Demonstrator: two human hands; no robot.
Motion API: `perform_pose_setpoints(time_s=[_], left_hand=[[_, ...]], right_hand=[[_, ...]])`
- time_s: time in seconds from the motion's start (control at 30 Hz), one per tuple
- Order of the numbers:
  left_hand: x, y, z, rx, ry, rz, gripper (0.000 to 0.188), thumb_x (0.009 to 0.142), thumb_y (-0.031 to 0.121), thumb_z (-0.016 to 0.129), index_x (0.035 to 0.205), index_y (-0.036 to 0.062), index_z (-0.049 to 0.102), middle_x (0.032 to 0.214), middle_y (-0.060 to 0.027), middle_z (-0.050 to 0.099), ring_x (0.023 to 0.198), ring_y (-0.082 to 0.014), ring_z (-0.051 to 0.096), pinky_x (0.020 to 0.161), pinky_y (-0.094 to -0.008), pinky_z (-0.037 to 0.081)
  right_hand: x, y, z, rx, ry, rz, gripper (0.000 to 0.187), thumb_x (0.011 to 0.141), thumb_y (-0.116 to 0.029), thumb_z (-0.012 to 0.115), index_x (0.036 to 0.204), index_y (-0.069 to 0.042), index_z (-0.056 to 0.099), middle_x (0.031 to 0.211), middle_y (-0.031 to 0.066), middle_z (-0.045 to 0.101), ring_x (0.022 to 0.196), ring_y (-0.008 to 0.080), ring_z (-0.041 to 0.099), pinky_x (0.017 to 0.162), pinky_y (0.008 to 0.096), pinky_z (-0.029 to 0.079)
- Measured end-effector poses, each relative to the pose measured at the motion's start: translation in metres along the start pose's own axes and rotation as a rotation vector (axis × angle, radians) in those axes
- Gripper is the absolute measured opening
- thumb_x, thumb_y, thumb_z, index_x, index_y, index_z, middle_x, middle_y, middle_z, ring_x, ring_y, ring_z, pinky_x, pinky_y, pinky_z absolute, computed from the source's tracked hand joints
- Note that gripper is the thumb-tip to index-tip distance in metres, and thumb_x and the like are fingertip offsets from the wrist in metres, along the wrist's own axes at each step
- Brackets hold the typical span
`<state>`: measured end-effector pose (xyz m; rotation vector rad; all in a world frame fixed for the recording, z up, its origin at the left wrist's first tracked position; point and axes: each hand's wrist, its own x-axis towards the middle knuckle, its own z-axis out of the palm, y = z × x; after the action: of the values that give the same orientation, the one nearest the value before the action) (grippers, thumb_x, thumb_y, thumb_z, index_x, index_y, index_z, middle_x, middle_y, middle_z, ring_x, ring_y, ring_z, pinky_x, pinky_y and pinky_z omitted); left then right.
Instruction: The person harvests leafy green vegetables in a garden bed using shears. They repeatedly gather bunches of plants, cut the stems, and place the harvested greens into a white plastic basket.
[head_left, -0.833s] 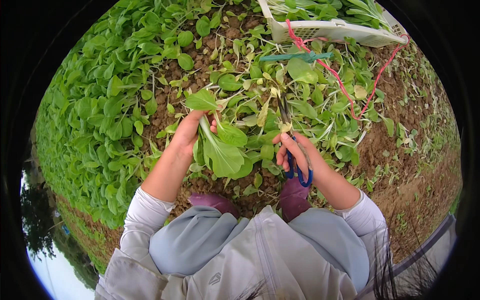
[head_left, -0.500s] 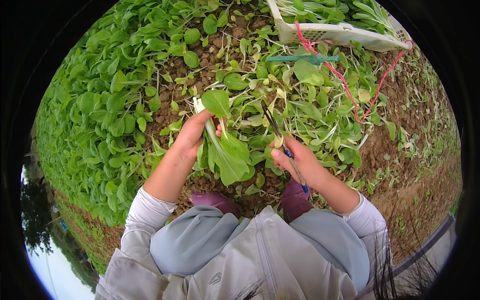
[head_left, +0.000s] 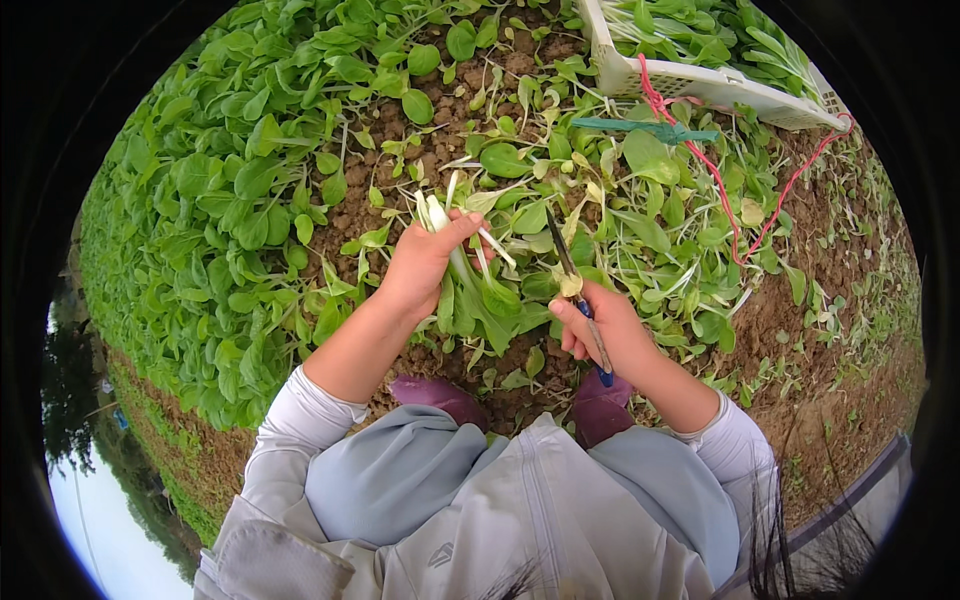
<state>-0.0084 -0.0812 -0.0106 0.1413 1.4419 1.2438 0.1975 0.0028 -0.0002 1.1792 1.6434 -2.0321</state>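
My left hand (head_left: pixel 423 262) is closed round a small bunch of leafy greens (head_left: pixel 470 300). Their pale cut stems point up and away past the thumb, and the green leaves hang toward me below the fingers. One loose white stalk sticks out to the right of the fingers. In my right hand (head_left: pixel 605 325) is a slim knife (head_left: pixel 560 245), with a narrow dark blade pointing away and a worn handle with blue parts. A wilted yellowish leaf (head_left: pixel 571 284) clings near the base of the blade. The two hands are apart, and the blade does not touch the bunch.
Dense greens (head_left: pixel 210 200) grow along the left. Cut and yellowed leaves (head_left: pixel 640 225) litter the brown soil (head_left: pixel 440 125) ahead. A white plastic crate (head_left: pixel 720 90) of greens stands far right, with a pink cord (head_left: pixel 715 180) and a green strip (head_left: pixel 640 128). My purple boots (head_left: pixel 440 398) are below.
My left hand has turned the bunch, so the pale stems now show more and the leaves have swung lower. The right hand keeps the knife almost in place. The view has shifted slightly.
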Motion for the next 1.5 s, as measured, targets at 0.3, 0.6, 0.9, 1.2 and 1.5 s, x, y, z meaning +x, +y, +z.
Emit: perform_pose_setpoints(time_s=[0.3, 0.6, 0.9, 1.2, 1.5], left_hand=[[-0.019, 0.078, -0.164, 0.158, 0.474, 0.277, 0.016, 0.080, 0.010, 0.054, 0.093, -0.0005, 0.052, 0.066, -0.0022, 0.051, 0.052, -0.0101, 0.046, 0.062, -0.0292, 0.049], [0.029, -0.023, -0.167, 1.232, 0.492, -0.250, 0.043, 0.067, 0.038, 0.068, 0.067, -0.0044, 0.060, 0.060, -0.0141, 0.058, 0.049, -0.0225, 0.056, 0.051, -0.0345, 0.045], [0.032, -0.041, -0.166, 1.454, 0.465, -0.199, 0.038, 0.064, 0.031, 0.073, 0.077, -0.0012, 0.058, 0.068, -0.0105, 0.059, 0.054, -0.0175, 0.056, 0.052, -0.0314, 0.046], [0.038, -0.054, -0.185, 1.098, 0.544, -0.318, 0.030, 0.065, 0.024, 0.069, 0.071, -0.0021, 0.056, 0.063, -0.0105, 0.057, 0.052, -0.0190, 0.054, 0.050, -0.0340, 0.043], [0.033, -0.043, -0.181, 0.815, 0.514, -0.280, 0.032, 0.067, 0.022, 0.068, 0.071, -0.0069, 0.055, 0.061, -0.0094, 0.055, 0.045, -0.0166, 0.051, 0.044, -0.0314, 0.040]], right_hand=[[-0.005, 0.021, 0.000, 0.169, 0.097, -0.006, 0.025, 0.086, -0.026, 0.051, 0.096, -0.003, 0.049, 0.057, 0.0025, 0.052, 0.043, 0.0063, 0.044, 0.041, 0.0190, 0.036], [-0.006, 0.022, 0.003, 0.132, 0.016, 0.005, 0.019, 0.087, -0.022, 0.051, 0.095, -0.005, 0.049, 0.059, 0.0011, 0.052, 0.047, 0.0056, 0.045, 0.042, 0.0187, 0.036], [-0.006, 0.024, 0.004, 0.092, 0.014, 0.019, 0.021, 0.085, -0.022, 0.053, 0.094, -0.004, 0.049, 0.059, 0.0008, 0.052, 0.047, 0.0057, 0.045, 0.042, 0.0187, 0.036], [-0.008, 0.025, 0.005, 0.107, 0.011, -0.002, 0.020, 0.085, -0.022, 0.053, 0.093, -0.004, 0.049, 0.059, 0.0005, 0.052, 0.047, 0.0056, 0.045, 0.042, 0.0188, 0.035], [-0.009, 0.023, 0.006, 0.093, -0.002, 0.002, 0.019, 0.086, -0.022, 0.053, 0.093, -0.005, 0.050, 0.059, 0.0006, 0.052, 0.047, 0.0057, 0.046, 0.042, 0.0190, 0.035]])
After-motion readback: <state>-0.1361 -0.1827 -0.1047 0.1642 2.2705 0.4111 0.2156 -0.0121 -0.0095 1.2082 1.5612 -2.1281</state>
